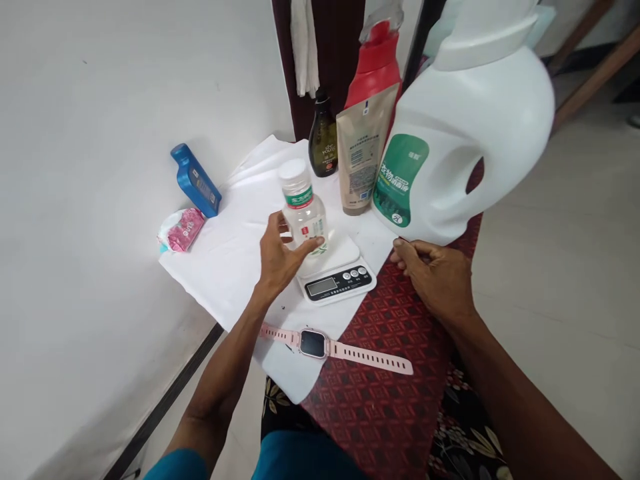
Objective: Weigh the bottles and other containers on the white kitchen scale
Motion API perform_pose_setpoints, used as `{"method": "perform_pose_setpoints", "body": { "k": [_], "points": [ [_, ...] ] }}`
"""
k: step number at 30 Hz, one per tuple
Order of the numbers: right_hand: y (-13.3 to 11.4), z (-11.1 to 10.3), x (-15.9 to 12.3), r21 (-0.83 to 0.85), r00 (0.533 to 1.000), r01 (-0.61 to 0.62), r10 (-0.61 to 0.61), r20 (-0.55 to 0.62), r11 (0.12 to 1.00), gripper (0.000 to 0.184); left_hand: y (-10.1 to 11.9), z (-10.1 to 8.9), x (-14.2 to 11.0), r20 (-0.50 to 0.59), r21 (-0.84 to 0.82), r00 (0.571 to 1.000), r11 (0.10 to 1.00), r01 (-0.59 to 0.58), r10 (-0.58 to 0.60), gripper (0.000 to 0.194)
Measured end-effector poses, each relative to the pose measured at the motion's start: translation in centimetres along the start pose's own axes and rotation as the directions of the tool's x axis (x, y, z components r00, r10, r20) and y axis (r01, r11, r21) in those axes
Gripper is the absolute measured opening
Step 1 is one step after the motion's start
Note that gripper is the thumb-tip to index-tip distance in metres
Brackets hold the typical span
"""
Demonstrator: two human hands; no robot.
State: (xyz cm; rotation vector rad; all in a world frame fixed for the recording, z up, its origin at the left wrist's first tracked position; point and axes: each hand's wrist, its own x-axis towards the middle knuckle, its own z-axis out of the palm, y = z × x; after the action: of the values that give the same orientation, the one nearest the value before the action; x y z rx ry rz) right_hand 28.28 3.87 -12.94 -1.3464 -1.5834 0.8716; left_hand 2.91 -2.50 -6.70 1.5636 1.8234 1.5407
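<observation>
My left hand [283, 257] is wrapped round a clear plastic bottle [306, 212] with a white cap and a green band. The bottle is upright over the platform of a white digital kitchen scale [353, 287]; whether its base rests there is hard to tell. On the scale's front, the display looks blank beside several round buttons. My right hand [440, 277] is closed at the cloth's right edge, thumb and fingers pressed together, just below a big white detergent jug [450, 127]. What those fingers pinch, if anything, is hidden. Nearer me lies a pink-strapped smartwatch [313, 343].
A white cloth [235, 233] covers part of the red patterned table [375, 393]. Behind the scale stand a beige tube [363, 160], a dark pump bottle [323, 140] and a red bottle [373, 70]. By the wall are a blue bottle [197, 183] and a pink packet [185, 230].
</observation>
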Motion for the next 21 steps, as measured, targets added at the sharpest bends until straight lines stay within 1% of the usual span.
{"method": "perform_pose_setpoints", "body": {
  "k": [1,3,6,7,9,11,12,14,16,18,21],
  "points": [
    [0.1,0.0,0.0,0.002,1.000,-0.002,0.002,-0.002,1.000,0.058,-0.5,-0.8,0.1,-0.050,0.001,0.999,1.000,0.006,-0.006,0.063],
    [0.2,0.1,0.1,-0.001,1.000,-0.002,0.002,-0.001,1.000,0.059,-2.0,-3.1,0.7,-0.174,0.025,0.985,0.999,0.024,-0.019,0.063],
    [0.2,0.2,0.2,-0.008,1.000,-0.008,0.008,0.002,1.000,0.058,-4.5,-8.0,2.4,-0.359,0.129,0.933,0.989,0.071,-0.020,0.061],
    [0.2,0.2,0.2,-0.011,1.000,-0.012,0.012,0.003,1.000,0.057,-5.4,-9.8,3.1,-0.417,0.189,0.909,0.976,0.105,-0.017,0.061],
    [0.1,0.2,0.2,-0.019,1.000,-0.010,0.010,0.013,1.000,0.057,-6.9,-13.1,4.7,-0.500,0.296,0.865,0.931,0.213,-0.040,0.062],
    [-0.1,0.1,0.2,-0.023,1.000,0.001,-0.001,0.011,1.000,0.059,-8.4,-15.7,6.2,-0.544,0.375,0.833,0.862,0.342,-0.094,0.061],
    [-0.2,0.1,0.2,-0.022,1.000,0.007,-0.006,0.010,1.000,0.060,-9.0,-16.6,6.9,-0.561,0.399,0.819,0.827,0.396,-0.122,0.061],
    [-0.4,0.0,0.2,-0.017,1.000,0.011,-0.011,0.007,1.000,0.063,-10.2,-17.8,8.1,-0.590,0.418,0.791,0.777,0.470,-0.161,0.060],
    [-0.4,0.0,0.1,-0.017,1.000,0.012,-0.012,0.007,1.000,0.063,-11.2,-18.3,9.2,-0.619,0.415,0.765,0.755,0.509,-0.175,0.061],
    [-0.3,0.0,0.1,-0.020,1.000,0.004,-0.004,0.007,1.000,0.059,-11.9,-18.3,10.3,-0.637,0.410,0.749,0.743,0.529,-0.183,0.062],
    [0.0,0.1,0.2,-0.013,1.000,-0.005,0.005,0.003,1.000,0.050,-12.5,-17.6,11.7,-0.641,0.410,0.743,0.733,0.542,-0.191,0.062]
  ]
}}
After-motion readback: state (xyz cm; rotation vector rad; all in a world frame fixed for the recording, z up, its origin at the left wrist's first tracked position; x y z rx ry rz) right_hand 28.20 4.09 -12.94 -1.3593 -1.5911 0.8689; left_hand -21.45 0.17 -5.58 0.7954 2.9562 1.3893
